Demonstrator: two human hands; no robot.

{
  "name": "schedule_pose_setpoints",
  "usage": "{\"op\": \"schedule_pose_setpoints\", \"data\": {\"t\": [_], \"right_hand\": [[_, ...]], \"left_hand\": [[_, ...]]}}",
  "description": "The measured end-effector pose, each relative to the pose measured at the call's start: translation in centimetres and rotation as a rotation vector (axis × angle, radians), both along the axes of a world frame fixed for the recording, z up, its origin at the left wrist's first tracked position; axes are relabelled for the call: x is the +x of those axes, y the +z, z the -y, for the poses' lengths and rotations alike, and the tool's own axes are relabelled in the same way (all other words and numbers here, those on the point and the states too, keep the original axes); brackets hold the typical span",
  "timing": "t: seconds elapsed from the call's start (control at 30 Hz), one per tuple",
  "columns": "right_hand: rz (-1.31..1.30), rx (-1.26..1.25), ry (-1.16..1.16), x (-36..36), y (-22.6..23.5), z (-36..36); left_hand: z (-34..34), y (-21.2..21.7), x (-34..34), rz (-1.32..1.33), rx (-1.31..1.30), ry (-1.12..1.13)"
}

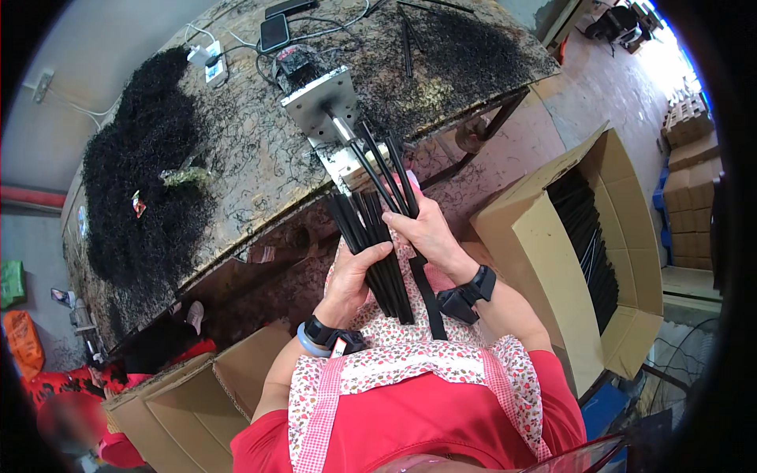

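My left hand (347, 277) is closed around a thick bundle of black tubes (388, 292), its thumb across the top. They lie slanted in front of my apron. My right hand (430, 235) grips a few more black tubes (385, 180), which point up and away toward the small machine at the table's edge. That machine has a motor (298, 67), an upright metal plate (321, 102) and a shiny shaft (341, 128). The upper tube ends lie beside the shaft; whether any touches it I cannot tell. My right fingers are partly hidden behind the tubes.
Black stringy shavings (142, 181) heap on the worktable (244, 150). A phone (274, 33) and a power strip (214, 72) lie at the back. An open carton (544, 260) of black tubes stands right; another carton (177, 422) stands lower left, near a person in red (118, 449).
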State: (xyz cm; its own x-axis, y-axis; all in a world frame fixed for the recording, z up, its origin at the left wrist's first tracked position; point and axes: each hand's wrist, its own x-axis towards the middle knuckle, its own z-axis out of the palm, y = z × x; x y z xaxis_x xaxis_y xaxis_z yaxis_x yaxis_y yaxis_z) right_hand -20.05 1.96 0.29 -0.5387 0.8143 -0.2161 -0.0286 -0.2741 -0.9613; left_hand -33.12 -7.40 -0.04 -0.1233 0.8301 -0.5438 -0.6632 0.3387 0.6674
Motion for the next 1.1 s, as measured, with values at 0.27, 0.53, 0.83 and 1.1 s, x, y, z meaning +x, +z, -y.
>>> {"op": "schedule_pose_setpoints", "data": {"t": [0.27, 0.53, 0.83, 1.1], "right_hand": [[0.121, 0.075, 0.004, 0.7, 0.7, 1.0], [-0.014, -0.086, 0.05, 1.1, -0.4, 0.2], [0.166, -0.069, -0.032, 3.7, 2.4, 2.5], [0.431, 0.57, 0.009, 4.8, 0.4, 3.1]], "left_hand": [[-0.3, 1.1, -0.9, -0.134, 0.114, 0.067], [-3.0, 0.6, -1.1, -0.24, 0.142, 0.157], [-3.7, 0.6, 0.7, -0.176, 0.123, 0.156], [-4.6, 0.0, 1.4, -0.14, 0.158, 0.111]]}}
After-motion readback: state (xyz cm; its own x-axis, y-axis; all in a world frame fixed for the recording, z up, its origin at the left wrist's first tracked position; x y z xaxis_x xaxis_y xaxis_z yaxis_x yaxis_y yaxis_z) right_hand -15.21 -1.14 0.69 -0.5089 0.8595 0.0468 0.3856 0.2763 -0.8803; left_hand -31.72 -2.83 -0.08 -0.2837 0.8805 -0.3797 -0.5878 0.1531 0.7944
